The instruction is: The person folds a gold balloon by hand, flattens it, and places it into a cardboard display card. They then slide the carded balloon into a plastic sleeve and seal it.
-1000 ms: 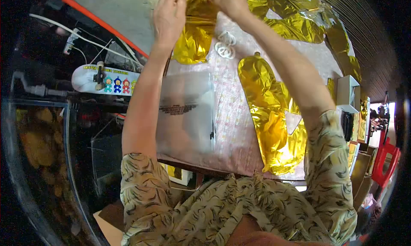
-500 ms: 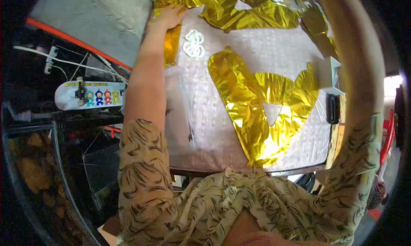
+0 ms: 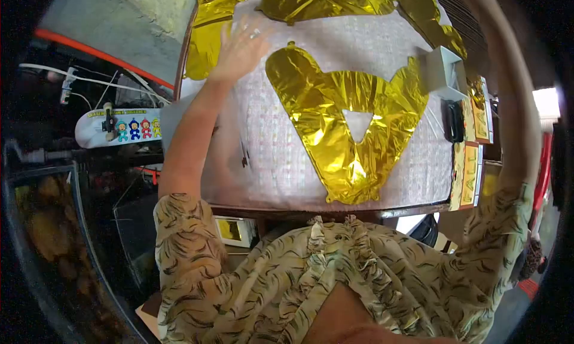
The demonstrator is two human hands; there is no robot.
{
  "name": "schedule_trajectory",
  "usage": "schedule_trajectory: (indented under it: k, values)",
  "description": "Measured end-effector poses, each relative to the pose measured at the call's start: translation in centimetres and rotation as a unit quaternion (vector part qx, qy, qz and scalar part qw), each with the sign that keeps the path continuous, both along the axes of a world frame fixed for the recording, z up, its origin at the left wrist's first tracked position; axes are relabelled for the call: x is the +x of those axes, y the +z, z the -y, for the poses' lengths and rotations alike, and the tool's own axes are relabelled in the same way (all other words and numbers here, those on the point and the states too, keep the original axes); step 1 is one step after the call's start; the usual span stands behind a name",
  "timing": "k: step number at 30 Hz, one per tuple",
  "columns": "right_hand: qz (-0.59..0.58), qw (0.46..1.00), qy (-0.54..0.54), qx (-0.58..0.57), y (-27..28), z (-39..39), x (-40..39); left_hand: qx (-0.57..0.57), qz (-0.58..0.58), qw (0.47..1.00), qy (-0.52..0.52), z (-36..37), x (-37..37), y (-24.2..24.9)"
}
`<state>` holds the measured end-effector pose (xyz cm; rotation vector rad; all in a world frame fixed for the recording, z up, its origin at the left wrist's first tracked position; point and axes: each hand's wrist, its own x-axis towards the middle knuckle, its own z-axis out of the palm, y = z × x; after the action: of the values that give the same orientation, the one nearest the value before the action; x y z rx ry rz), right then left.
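Observation:
My left hand (image 3: 242, 51) is over the table's left side, fingers stretched and somewhat blurred. A small white loop (image 3: 255, 33) shows at its fingers; whether it lies under or against them I cannot make out. To the right of this hand is a flat gold foil balloon (image 3: 317, 128) shaped like the letter A. More gold foil (image 3: 206, 48) lies just left of the hand, and another flat foil balloon (image 3: 329, 6) spreads along the far side. My right forearm (image 3: 508, 75) reaches up past the top right edge, its hand out of frame.
A patterned cloth (image 3: 281, 176) covers the table. At its right edge stand an open white box (image 3: 445, 75), a black case (image 3: 453, 121) and a printed box (image 3: 469, 176). A white skateboard deck (image 3: 119, 128) hangs at left beside cables.
My left hand has come nearer and right, off the far-left foil and over where the white coiled loops lay. The view has shifted, and those loops are now mostly hidden.

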<state>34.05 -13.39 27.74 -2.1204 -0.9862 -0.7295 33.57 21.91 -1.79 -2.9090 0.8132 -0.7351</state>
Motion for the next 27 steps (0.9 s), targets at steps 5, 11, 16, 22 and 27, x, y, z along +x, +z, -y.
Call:
schedule_trajectory:
  k: [5, 11, 16, 22, 27]
  values:
    - [-0.080, 0.996, -0.026, 0.027, -8.9, 2.3, -7.1, 0.128, 0.055, 0.989, 0.056, -2.4, 1.6, -1.3]
    - [-0.055, 0.998, -0.019, 0.022, -16.8, 3.3, -15.8, -0.180, -0.052, 0.982, -0.029, 1.3, -4.3, 1.7]
    - [0.035, 0.998, -0.034, -0.039, -21.7, 4.9, -21.5, -0.189, -0.073, 0.975, 0.095, 5.7, -9.5, 1.9]
    - [-0.048, 0.975, -0.068, -0.206, -26.2, 6.1, -26.4, -0.200, -0.042, 0.952, 0.227, 6.1, -5.8, -1.2]
    - [-0.011, 0.978, -0.078, -0.194, -26.8, 6.9, -27.4, -0.295, -0.085, 0.908, 0.287, 5.9, -5.3, -1.5]
